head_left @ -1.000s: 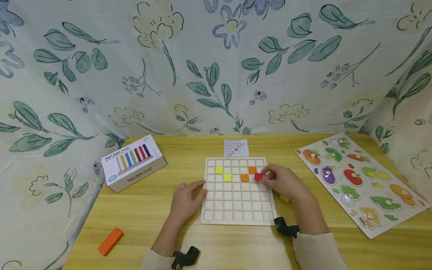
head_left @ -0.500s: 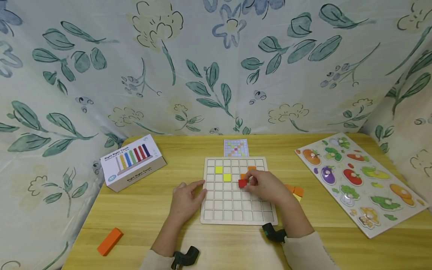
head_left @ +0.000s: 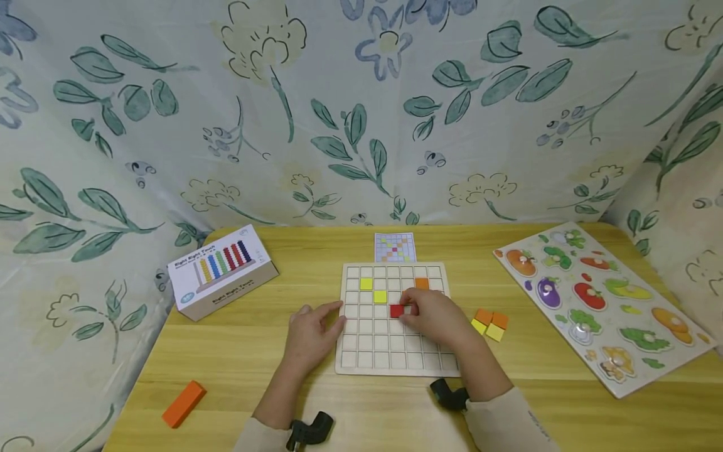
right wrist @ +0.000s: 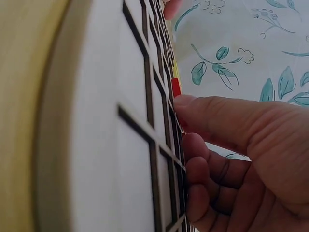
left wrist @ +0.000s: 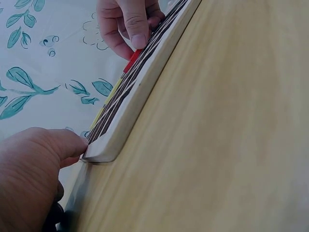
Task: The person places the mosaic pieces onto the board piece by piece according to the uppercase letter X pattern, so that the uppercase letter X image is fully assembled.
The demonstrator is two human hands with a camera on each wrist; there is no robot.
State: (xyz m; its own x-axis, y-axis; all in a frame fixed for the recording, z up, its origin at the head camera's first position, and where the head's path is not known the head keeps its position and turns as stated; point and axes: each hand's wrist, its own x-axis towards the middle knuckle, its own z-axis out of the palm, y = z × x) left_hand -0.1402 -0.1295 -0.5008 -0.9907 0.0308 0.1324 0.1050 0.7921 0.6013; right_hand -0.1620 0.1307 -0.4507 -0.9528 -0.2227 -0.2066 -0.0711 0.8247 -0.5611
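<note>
Red block [head_left: 396, 311], 1, near centre of grid board [head_left: 365, 344], pinched by right hand [head_left: 437, 315] (covering nearby cells) | on board: yellow blocks [head_left: 366, 284], 2; orange block [head_left: 422, 284], 1 plainly visible | beside: loose yellow blocks [head_left: 495, 332], 2; loose orange blocks [head_left: 499, 320], 2 | left hand [head_left: 310, 336]: fingers extended, touching board's edge

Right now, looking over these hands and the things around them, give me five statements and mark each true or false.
1. The right hand pinches the small red square block over the pale wooden grid board. True.
2. The left hand is raised well clear of the board. False: it touches the board's left edge.
3. Two flat yellow square blocks sit in cells of the board. True.
4. The long orange rectangular block lies on the board. False: it lies on the light wooden table, to the left of the board.
5. A small white card printed with a coloured grid lies at the board's far edge. True.
</note>
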